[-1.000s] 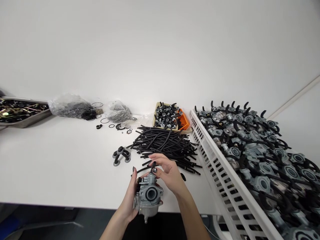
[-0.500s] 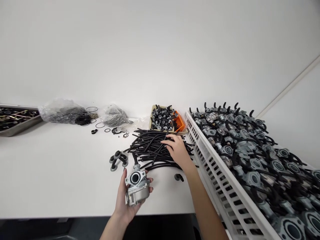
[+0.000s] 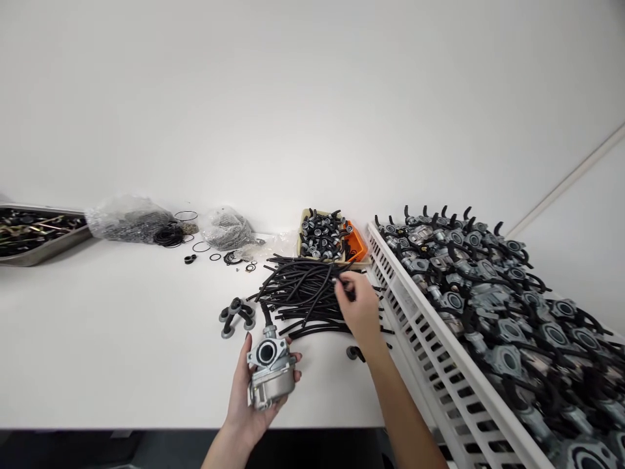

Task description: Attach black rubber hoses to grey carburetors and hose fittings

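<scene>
A silver metal carburetor (image 3: 274, 378) with a short black elbow at its top rests in my left hand (image 3: 240, 397), fingers wrapped round it from below. My right hand (image 3: 360, 305) is over the right part of a pile of black rubber hoses (image 3: 303, 286), its fingers bent and pinched together on a black hose. How much of that hose is lifted is hard to see. Several black elbows with grey caps (image 3: 236, 314) lie left of the pile. One more elbow (image 3: 355, 354) lies below the right hand.
A white slatted crate (image 3: 439, 352) full of carburetors stands at the right. Behind the hoses are a cream tray (image 3: 303, 234) of small capped parts and an orange bin (image 3: 360, 244). Plastic bags (image 3: 127, 218), black rings (image 3: 200, 247) and a metal tray (image 3: 43, 253) lie toward the left.
My right hand has gone from spread fingers over the hoses to a pinch on one, slightly lower and to the right. The view has shifted slightly; my left hand still holds the carburetor.
</scene>
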`<action>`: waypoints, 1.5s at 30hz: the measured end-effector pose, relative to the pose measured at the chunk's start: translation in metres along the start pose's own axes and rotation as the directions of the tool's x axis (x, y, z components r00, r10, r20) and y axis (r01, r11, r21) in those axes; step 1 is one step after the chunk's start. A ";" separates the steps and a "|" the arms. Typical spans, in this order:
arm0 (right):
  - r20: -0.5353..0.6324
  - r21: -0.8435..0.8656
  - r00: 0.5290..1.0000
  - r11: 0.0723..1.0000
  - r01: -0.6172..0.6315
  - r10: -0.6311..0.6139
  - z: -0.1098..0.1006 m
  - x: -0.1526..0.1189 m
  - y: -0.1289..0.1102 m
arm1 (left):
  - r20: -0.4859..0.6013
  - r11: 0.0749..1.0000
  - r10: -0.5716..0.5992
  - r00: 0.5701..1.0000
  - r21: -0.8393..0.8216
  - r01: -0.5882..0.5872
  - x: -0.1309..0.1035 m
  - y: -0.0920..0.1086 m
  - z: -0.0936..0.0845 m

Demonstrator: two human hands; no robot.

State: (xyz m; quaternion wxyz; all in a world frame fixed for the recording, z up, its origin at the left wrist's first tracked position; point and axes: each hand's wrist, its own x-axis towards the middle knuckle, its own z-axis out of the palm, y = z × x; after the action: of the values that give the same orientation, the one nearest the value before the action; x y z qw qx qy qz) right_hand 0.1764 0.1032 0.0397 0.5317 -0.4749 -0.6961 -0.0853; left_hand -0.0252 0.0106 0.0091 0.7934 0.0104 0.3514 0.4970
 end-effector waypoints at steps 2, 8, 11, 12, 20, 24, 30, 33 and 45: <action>-0.364 0.054 0.931 0.998 -0.007 0.026 -0.015 0.001 -0.001 | -0.020 1.000 0.010 1.000 0.001 -0.010 0.000 -0.001 -0.001; -0.793 0.363 0.511 0.931 -0.043 0.333 -0.077 0.003 -0.018 | -0.016 0.995 0.102 0.995 0.003 -0.102 0.005 -0.006 -0.005; -0.556 0.630 0.631 0.769 -0.106 0.542 -0.088 -0.011 -0.022 | 0.007 0.989 0.147 0.989 0.026 -0.147 0.006 -0.008 -0.006; -0.482 0.685 0.646 0.714 -0.143 0.592 -0.086 -0.017 -0.021 | 0.007 0.987 0.159 0.987 0.036 -0.159 0.006 -0.008 -0.005; 0.004 0.735 0.677 0.457 -0.501 0.736 -0.040 -0.067 -0.016 | -0.038 0.984 0.180 0.983 0.016 -0.180 0.004 -0.011 -0.005; 0.171 0.697 0.738 0.450 -0.559 0.653 -0.034 -0.088 -0.030 | 0.030 0.971 0.238 0.971 0.013 -0.238 0.010 -0.017 -0.011; 0.339 0.764 0.795 0.346 -0.544 0.503 -0.022 -0.117 -0.044 | -0.017 0.921 0.389 0.921 0.021 -0.389 0.016 -0.027 -0.007; 0.357 0.766 0.764 0.299 -0.569 0.538 -0.019 -0.124 -0.044 | -0.019 0.895 0.441 0.897 0.076 -0.439 0.017 -0.031 -0.005; 0.304 0.700 0.828 0.480 -0.529 0.471 -0.013 -0.127 -0.042 | -0.058 0.853 0.507 0.860 0.175 -0.491 0.023 -0.033 -0.005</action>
State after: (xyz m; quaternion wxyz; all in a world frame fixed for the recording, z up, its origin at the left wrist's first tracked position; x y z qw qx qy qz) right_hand 0.1508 0.0002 -0.0431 0.6565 -0.3908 -0.5144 0.3895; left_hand 0.0040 0.0104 -0.0188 0.6149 0.1370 0.4138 0.6572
